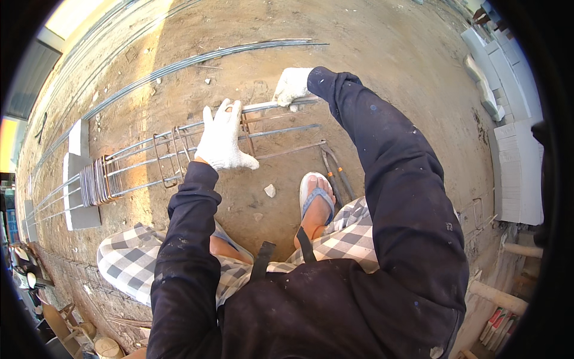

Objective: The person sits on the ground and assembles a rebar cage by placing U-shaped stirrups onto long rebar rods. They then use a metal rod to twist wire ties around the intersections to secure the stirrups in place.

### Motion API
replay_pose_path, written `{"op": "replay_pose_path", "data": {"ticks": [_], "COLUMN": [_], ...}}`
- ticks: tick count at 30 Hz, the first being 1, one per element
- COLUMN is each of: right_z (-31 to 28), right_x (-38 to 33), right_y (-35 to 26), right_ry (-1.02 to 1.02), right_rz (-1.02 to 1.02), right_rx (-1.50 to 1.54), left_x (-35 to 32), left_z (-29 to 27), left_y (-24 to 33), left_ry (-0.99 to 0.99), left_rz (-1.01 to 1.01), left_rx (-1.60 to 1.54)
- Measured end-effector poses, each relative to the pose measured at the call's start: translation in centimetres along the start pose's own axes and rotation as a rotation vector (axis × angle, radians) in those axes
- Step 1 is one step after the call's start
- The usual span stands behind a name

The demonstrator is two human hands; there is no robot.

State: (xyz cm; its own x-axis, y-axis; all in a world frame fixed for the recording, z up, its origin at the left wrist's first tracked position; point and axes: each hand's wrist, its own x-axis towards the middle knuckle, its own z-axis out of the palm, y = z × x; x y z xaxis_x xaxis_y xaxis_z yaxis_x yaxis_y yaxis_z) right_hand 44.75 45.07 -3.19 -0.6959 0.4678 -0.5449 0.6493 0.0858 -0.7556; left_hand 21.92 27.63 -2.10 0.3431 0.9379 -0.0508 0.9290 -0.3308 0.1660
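Observation:
Both my hands wear white knit gloves. My left hand (220, 136), fingers and thumb spread, is over the long steel rebars beside a rusty square stirrup (247, 136); whether its palm touches the steel is hidden. Farther right, my right hand (291, 87) has its fingers curled round the far rebar (261, 106) near its end. More loose stirrups (164, 157) hang around the bars to the left, with a tight stack of stirrups (98, 180) beyond them. A pair of pincers (344, 178) with orange bands on the handles lies by my sandalled foot (317, 206).
Grey blocks (82, 218) prop the bars at the left. Behind them, a bundle of long rebars (209, 55) lies on the dirt ground. Stacked pale blocks (514, 170) line the right side, near wooden poles (499, 297). A small stone (270, 191) lies before me.

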Motion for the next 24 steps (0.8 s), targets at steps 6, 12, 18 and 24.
{"op": "replay_pose_path", "data": {"ticks": [6,12,18,24], "right_z": [-0.1,-0.2,-0.2,-0.2], "right_x": [0.0,-0.4,0.1,0.5], "right_y": [0.3,0.0,-0.2,0.6], "right_ry": [-0.002,-0.027,-0.014,-0.04], "right_rz": [-0.103,-0.078,-0.052,-0.037], "right_rx": [-0.063,-0.019,-0.125,-0.081], "left_x": [0.1,-0.2,-0.5,-0.6], "left_z": [0.2,0.4,0.7,1.3], "left_y": [0.3,0.4,0.3,-0.2], "left_ry": [-0.025,0.013,0.101,0.112], "left_rz": [0.02,0.016,0.05,0.006], "left_rx": [0.063,0.039,-0.01,-0.156]}}
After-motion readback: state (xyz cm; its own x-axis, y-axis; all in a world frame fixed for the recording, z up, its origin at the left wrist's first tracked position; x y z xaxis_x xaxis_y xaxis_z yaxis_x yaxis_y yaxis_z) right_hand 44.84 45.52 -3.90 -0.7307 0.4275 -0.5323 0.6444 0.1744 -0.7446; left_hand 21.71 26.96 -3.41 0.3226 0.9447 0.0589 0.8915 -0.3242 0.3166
